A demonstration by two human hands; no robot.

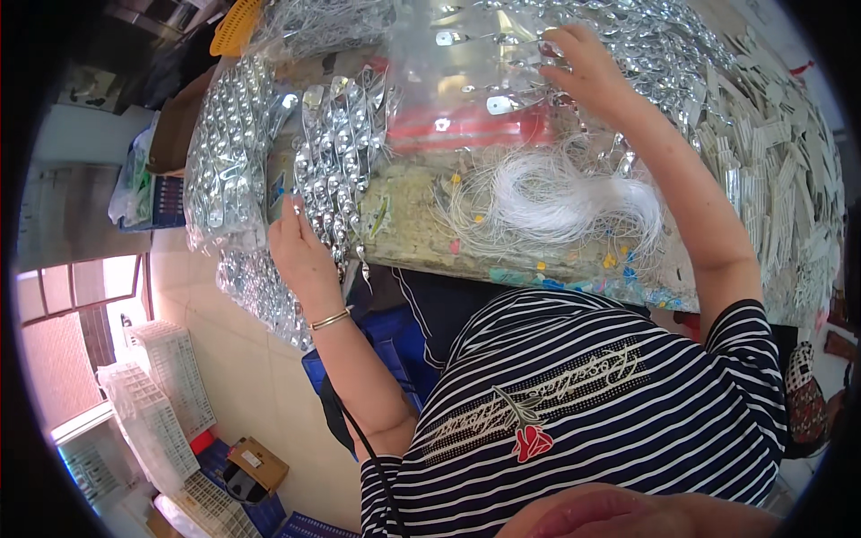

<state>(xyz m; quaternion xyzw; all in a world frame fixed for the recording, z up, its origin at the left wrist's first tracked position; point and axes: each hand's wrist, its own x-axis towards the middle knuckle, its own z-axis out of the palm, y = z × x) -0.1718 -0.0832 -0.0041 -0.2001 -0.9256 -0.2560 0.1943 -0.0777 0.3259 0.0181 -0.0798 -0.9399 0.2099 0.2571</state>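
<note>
My right hand [587, 72] reaches over a clear plastic bag [448, 76] with a red band along its near edge. Its fingers curl around a strand of twisted, shiny silver pieces [549, 49]; more such strands lie across the bag. By the table's left edge, my left hand [303, 255] has its fingers stretched out and close together, its thumb hidden. They lie beside hanging silver strands [332, 170], with a small blue bit at the fingertips. Nothing shows in this hand. A loose bundle of white string [574, 202] lies between my arms on the worn table [408, 220].
Bagged silver strands [229, 152] hang over the table's left edge. Pale flat strips [762, 170] are heaped at the right. A yellow basket [235, 27] stands at the far left. White crates [148, 412] and a cardboard box [257, 466] are on the floor at left.
</note>
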